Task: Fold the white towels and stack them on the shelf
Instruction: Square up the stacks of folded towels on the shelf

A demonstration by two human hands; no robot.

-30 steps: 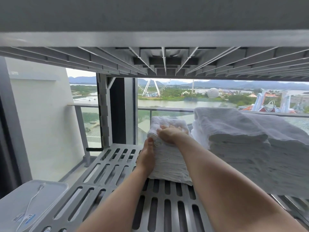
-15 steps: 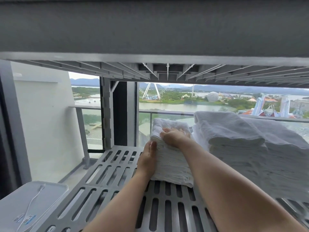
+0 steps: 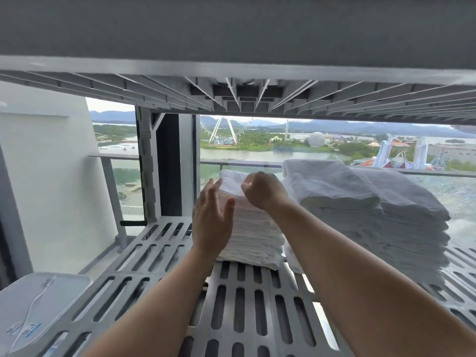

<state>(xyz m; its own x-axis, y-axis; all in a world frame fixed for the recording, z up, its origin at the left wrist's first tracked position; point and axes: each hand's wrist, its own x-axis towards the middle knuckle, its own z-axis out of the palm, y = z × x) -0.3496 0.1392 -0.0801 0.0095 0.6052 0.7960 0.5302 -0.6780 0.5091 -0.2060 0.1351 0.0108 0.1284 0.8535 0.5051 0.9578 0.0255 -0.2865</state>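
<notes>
A small stack of folded white towels (image 3: pixel 253 238) stands on the grey slatted shelf (image 3: pixel 239 305). My left hand (image 3: pixel 212 217) is flat, its fingers straight, just beside the stack's left side. My right hand (image 3: pixel 264 190) hovers at the top front edge of the stack with its fingers curled. The fingertips are hidden behind the hand, so I cannot tell whether they pinch the top towel. A larger, taller pile of folded white towels (image 3: pixel 360 210) sits directly to the right of the small stack.
The underside of the upper shelf (image 3: pixel 239 99) hangs low over both piles. A shelf post (image 3: pixel 148 166) rises at the back left. A white box with a cable (image 3: pixel 38 305) lies at the lower left. A glass balcony railing (image 3: pixel 244 163) runs behind.
My left hand has come off the stack's left side and opened wider. My right hand has lifted a little from the top of the stack. The view has tilted slightly.
</notes>
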